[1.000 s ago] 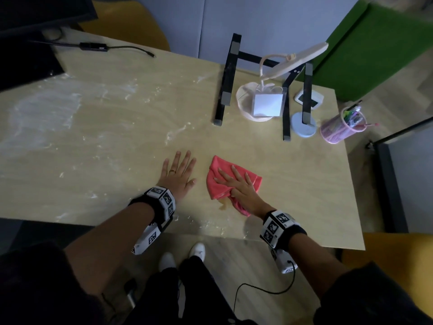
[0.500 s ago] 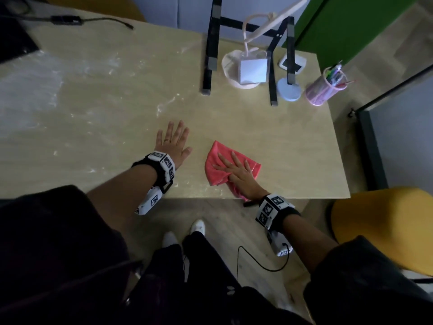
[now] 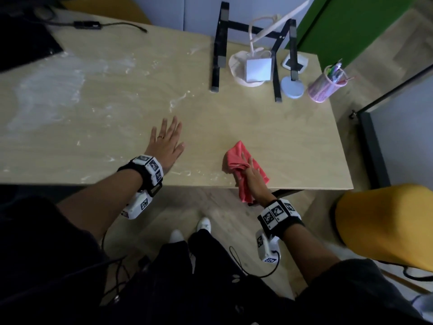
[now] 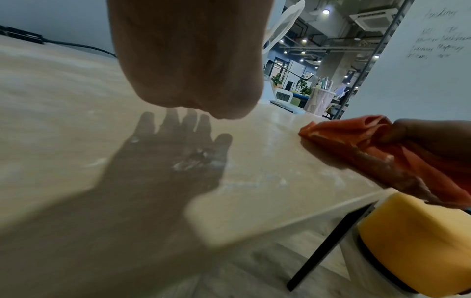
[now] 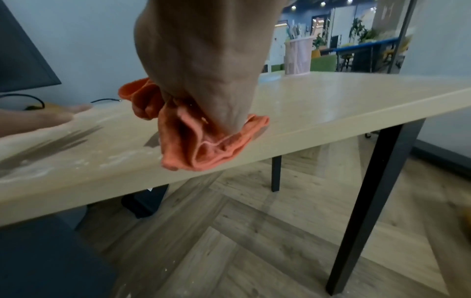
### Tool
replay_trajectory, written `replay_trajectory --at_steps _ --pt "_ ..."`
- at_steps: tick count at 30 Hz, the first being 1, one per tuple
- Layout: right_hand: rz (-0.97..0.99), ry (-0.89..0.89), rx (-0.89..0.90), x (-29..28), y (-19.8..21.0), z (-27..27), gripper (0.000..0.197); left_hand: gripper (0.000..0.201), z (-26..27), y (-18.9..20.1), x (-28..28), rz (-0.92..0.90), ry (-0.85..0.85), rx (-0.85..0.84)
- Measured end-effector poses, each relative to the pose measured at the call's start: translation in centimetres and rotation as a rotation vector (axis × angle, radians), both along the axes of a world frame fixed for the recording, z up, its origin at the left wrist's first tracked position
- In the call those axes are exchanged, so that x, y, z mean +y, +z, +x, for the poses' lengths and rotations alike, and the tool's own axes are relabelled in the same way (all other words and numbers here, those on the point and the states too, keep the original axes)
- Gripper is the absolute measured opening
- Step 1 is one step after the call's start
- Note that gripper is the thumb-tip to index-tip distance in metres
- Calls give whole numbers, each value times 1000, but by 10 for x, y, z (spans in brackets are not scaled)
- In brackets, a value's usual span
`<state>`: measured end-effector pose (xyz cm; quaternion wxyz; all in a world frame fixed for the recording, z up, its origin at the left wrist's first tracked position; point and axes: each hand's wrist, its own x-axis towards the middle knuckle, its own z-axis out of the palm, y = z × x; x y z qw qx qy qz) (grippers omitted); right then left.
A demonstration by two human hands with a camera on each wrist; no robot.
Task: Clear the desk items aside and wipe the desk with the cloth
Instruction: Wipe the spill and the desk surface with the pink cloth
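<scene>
The pink cloth (image 3: 236, 158) is bunched up at the desk's front edge, one end hanging over it. My right hand (image 3: 251, 174) grips the cloth (image 5: 203, 145) with its fingers curled into the folds. About a hand's width to the left, my left hand (image 3: 166, 141) is flat with fingers straight and slightly spread, low over the wooden desk (image 3: 269, 127). In the left wrist view its shadow lies on the desk under the palm (image 4: 188, 60), with the cloth (image 4: 356, 141) to the right. White powdery smears (image 3: 46, 90) cover the desk's left part.
At the back right stand a black laptop stand (image 3: 218, 50), a white lamp base (image 3: 236, 64), a small clock (image 3: 294, 63) and a pink pen cup (image 3: 324, 86). A dark monitor (image 3: 23, 43) and a cable (image 3: 93, 25) are at the back left. A yellow chair (image 3: 386, 221) is to the right.
My right hand went from pressing flat on the spread cloth to gripping it bunched, and shifted right along the front edge. The left hand stayed flat.
</scene>
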<state>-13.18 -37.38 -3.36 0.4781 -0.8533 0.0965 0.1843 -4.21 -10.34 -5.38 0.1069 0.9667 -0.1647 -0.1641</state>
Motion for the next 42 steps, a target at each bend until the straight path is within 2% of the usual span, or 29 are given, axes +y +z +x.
replay_trajectory --at_steps 5,8,14,16,18,19,22,24,27,28,32,37,42 --pt "-160 -117 -47 16 -17 -6 52 65 -32 -14 43 74 85 51" --pt "-289 -205 -6 41 -32 -5 60 63 -42 -21 55 114 118 99" --pt "-378 -165 -21 95 -46 -3 79 63 -48 -28 59 103 121 82" --pt "-448 -142 -20 116 -47 -2 76 70 -47 -30 60 102 112 63" --pt "-577 -226 -39 137 -52 7 68 76 -47 -31 61 101 110 45" --pt "-577 -273 18 146 -55 13 66 75 -48 -33 61 95 109 37" --pt "-586 -349 -27 172 -65 28 61 80 -49 -37 63 51 129 1" --pt "-584 -244 14 184 -58 23 63 80 -50 -41 64 61 140 -9" --pt "-608 -189 -23 206 -51 23 79 75 -50 -42 65 79 155 4" --pt "-580 -160 -11 207 -51 22 78 74 -50 -42 65 82 155 4" --pt "-499 139 -16 198 -50 18 70 71 -51 -41 66 91 141 -7" --pt "-495 518 -230 178 -44 14 64 83 -50 -39 64 98 115 3" --pt "-418 706 -337 154 -45 9 60 93 -47 -35 61 47 142 47"
